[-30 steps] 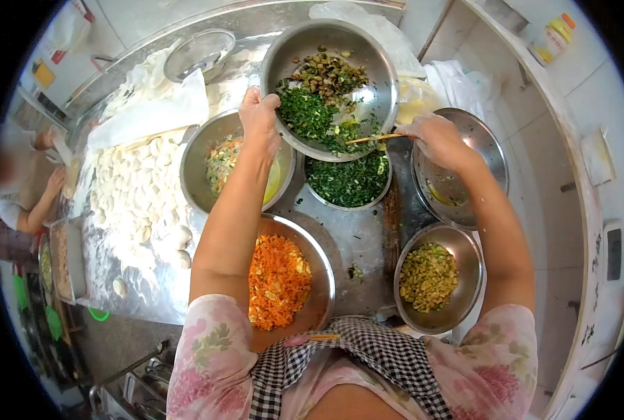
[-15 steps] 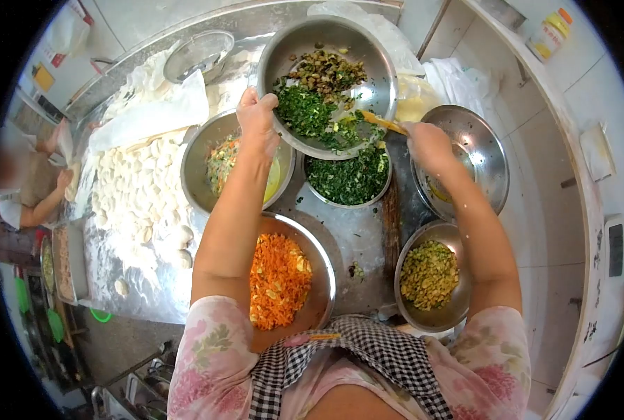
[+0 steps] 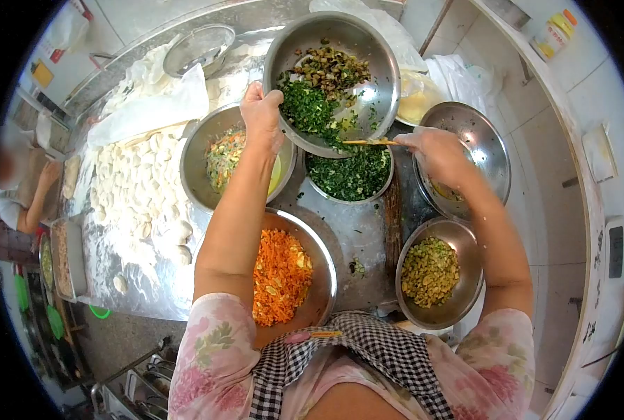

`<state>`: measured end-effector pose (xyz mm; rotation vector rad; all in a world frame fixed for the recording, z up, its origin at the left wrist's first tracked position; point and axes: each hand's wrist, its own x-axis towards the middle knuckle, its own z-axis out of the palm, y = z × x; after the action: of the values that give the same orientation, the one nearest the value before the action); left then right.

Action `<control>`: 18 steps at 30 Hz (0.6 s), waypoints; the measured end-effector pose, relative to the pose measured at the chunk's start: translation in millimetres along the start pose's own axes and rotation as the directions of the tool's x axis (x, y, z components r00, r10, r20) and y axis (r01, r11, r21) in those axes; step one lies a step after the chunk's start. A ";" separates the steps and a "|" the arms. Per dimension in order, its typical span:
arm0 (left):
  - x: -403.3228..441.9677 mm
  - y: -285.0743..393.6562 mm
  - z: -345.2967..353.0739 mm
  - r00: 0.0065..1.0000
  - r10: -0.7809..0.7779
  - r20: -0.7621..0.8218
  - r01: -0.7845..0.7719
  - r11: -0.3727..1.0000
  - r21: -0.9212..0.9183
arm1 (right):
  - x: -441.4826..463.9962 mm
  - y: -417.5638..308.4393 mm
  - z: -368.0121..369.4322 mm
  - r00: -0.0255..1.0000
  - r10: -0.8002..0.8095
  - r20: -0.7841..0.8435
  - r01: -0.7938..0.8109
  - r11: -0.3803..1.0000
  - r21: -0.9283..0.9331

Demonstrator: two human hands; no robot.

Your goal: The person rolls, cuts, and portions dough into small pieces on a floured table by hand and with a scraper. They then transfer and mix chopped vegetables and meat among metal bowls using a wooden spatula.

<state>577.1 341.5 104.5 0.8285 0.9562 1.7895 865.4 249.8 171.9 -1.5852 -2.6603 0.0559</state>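
My left hand (image 3: 261,117) grips the left rim of a large metal bowl (image 3: 382,84), fingers closed. The bowl tilts toward me and holds chopped greens (image 3: 313,108) and brownish diced vegetables (image 3: 334,72). My right hand (image 3: 441,155) is closed on a wooden spatula (image 3: 376,142), seen nearly edge-on at the bowl's near rim. Directly below that rim stands a smaller bowl of chopped greens (image 3: 350,175). Left of it, partly behind my left forearm, is a bowl of mixed filling (image 3: 227,157). Beside my right wrist is a nearly bare metal bowl (image 3: 492,150).
Nearer me are a bowl of shredded carrot (image 3: 282,276) and a bowl of yellow-green diced vegetables (image 3: 431,273). Many dumplings (image 3: 140,175) lie on the floured table at left. A sieve (image 3: 199,50) rests behind them. Another person (image 3: 29,178) works at far left.
The spatula has moved down to the held bowl's near rim and turned edge-on. My right hand has moved right and slightly down; the held bowl has shifted slightly up and right.
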 end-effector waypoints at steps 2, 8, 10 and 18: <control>0.6 -0.8 -0.7 1.000 -0.001 -0.016 0.001 1.000 0.022 | -1.1 0.2 -12.3 1.000 -0.022 0.001 0.022 0.998 -0.063; 0.9 1.4 1.5 0.999 -0.020 -0.025 0.020 1.000 0.009 | 37.1 -6.3 -11.2 0.992 -0.065 -0.112 0.043 0.981 -0.187; -2.8 5.3 3.7 0.998 -0.045 -0.033 0.045 0.999 -0.004 | 53.0 -7.2 -0.8 0.991 -0.092 -0.101 0.067 0.972 -0.224; -6.3 9.8 0.7 0.994 -0.053 -0.098 0.058 0.997 0.048 | 40.4 -19.8 -20.6 0.985 -0.170 0.024 0.170 0.947 -0.271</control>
<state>576.0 333.1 112.5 0.7447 1.0811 1.7776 830.0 276.1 194.3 -1.4062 -2.8955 -0.3301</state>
